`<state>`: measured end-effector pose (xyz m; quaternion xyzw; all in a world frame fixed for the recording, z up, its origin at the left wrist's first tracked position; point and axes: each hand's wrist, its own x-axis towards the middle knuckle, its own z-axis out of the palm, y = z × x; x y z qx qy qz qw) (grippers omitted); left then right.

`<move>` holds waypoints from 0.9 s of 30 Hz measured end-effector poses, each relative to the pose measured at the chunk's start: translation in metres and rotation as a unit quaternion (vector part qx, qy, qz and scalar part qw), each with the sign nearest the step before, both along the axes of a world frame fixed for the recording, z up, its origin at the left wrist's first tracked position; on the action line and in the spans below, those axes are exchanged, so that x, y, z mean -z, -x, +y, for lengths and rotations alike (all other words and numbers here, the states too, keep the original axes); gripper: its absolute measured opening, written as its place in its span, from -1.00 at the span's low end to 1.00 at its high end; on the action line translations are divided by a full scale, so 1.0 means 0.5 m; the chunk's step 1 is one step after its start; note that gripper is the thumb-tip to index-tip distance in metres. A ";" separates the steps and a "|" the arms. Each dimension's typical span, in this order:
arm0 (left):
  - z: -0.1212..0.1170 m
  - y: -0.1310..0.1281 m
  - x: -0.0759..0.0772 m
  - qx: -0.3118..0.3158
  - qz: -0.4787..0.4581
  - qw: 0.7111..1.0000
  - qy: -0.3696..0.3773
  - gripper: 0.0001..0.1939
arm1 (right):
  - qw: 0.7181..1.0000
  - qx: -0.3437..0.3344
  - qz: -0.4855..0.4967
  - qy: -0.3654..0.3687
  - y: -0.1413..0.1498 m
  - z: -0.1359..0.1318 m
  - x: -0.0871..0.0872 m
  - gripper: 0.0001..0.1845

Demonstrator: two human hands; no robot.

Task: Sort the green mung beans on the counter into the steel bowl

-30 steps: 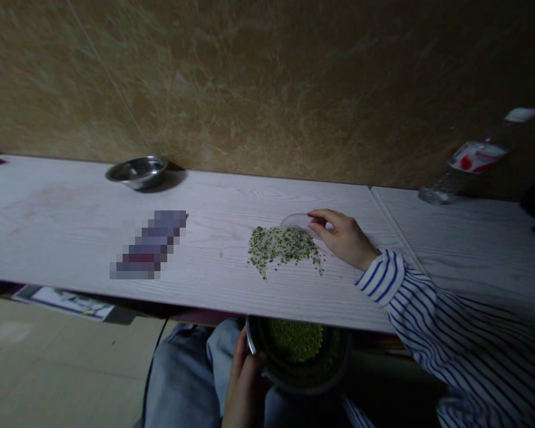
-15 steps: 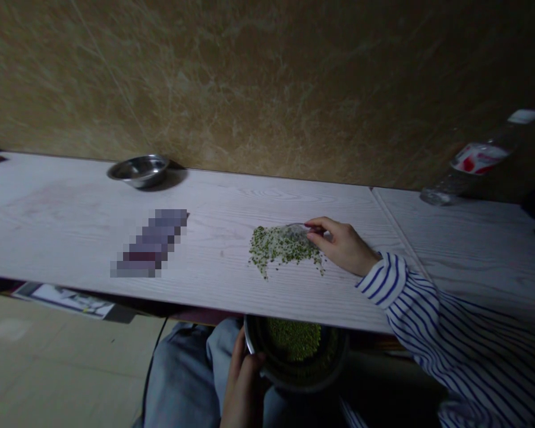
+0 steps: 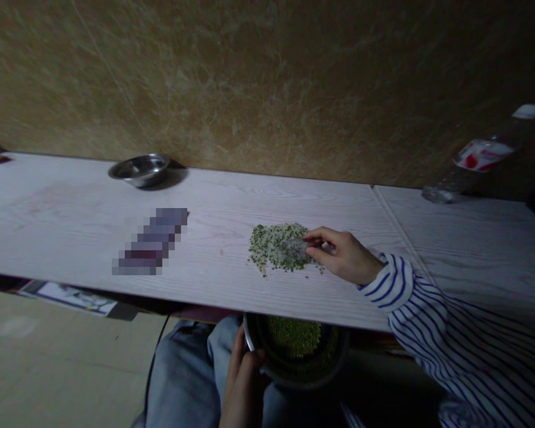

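A pile of green beans, apparently mung beans, mixed with whitish grains (image 3: pixel 267 241) lies spread on the pale wood-grain counter. My right hand (image 3: pixel 341 252) is at the pile's right end, its thumb and fingertips pinched on a small clear piece of plastic (image 3: pixel 292 248) that lies over the beans; its exact shape is blurred. Below the counter's front edge, my left hand (image 3: pixel 245 380) grips the rim of a metal bowl (image 3: pixel 303 380) at my lap. Green beans (image 3: pixel 296 337) cover the bottom of that bowl. Its far side is partly hidden under the counter.
A shallow steel bowl (image 3: pixel 140 171) stands near the wall at the left. In front of it lies a pixelated flat object (image 3: pixel 154 241). At the right, a clear plastic bottle (image 3: pixel 477 157) with a red and white label stands by the wall. The counter's front edge (image 3: pixel 196 302) crosses above my knees.
My right hand has moved slightly toward the counter's front edge, drawing the clear plastic piece over the beans. My left hand still holds the metal bowl in the same place.
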<state>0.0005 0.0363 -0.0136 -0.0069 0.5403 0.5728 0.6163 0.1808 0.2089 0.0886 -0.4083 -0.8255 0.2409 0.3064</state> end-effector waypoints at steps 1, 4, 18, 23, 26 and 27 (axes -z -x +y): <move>0.000 0.000 -0.002 -0.001 0.002 1.000 -0.005 -0.11 | 1.000 -0.002 0.001 0.001 -0.002 -0.002 -0.001 -0.79; 0.000 -0.001 -0.007 -0.003 0.006 1.000 -0.015 -0.11 | 1.000 0.023 0.007 -0.002 -0.019 -0.001 -0.004 -0.76; -0.001 0.000 -0.013 -0.005 0.013 1.000 -0.005 -0.11 | 0.996 0.086 0.021 0.020 -0.064 0.029 0.011 -0.82; 0.000 -0.002 -0.006 0.002 0.009 1.000 -0.012 -0.11 | 0.994 0.088 0.036 0.051 -0.064 0.029 0.004 -0.83; 0.002 -0.002 -0.001 -0.005 0.007 1.000 -0.014 -0.09 | 0.990 0.097 0.066 0.079 -0.073 0.031 -0.004 -0.80; 0.003 -0.001 0.000 -0.007 0.008 1.000 -0.011 -0.10 | 0.987 0.102 0.077 0.093 -0.078 0.032 -0.007 -0.79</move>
